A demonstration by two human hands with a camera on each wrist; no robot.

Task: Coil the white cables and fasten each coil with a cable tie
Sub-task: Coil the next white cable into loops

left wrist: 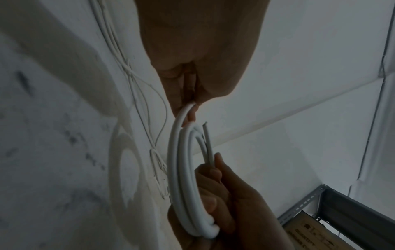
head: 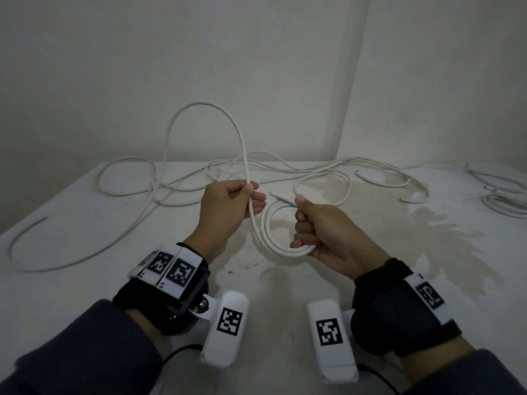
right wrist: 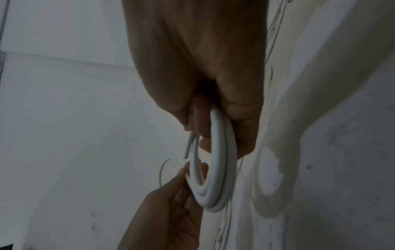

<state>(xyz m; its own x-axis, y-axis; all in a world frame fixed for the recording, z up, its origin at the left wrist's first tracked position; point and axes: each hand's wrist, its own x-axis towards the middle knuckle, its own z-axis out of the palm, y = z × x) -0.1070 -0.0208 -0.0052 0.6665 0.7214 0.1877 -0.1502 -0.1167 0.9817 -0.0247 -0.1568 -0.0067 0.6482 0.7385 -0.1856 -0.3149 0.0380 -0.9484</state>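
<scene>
A small coil of white cable (head: 271, 238) hangs above the white table (head: 370, 280). My right hand (head: 313, 223) grips the coil (left wrist: 183, 177) on its right side, fingers curled round several turns (right wrist: 218, 169). The cable's cut end (head: 276, 195) sticks out past the right thumb. My left hand (head: 231, 203) pinches the same cable's free run (head: 245, 155) between thumb and fingers, just left of the coil. From that pinch the cable arcs up in a tall loop (head: 199, 106) and drops back to the table.
More loose white cables (head: 328, 169) sprawl across the back of the table, one long strand (head: 85, 246) curving along the left edge and a bundle (head: 502, 201) at the far right. Walls close the back. A metal shelf (left wrist: 333, 211) shows in the left wrist view.
</scene>
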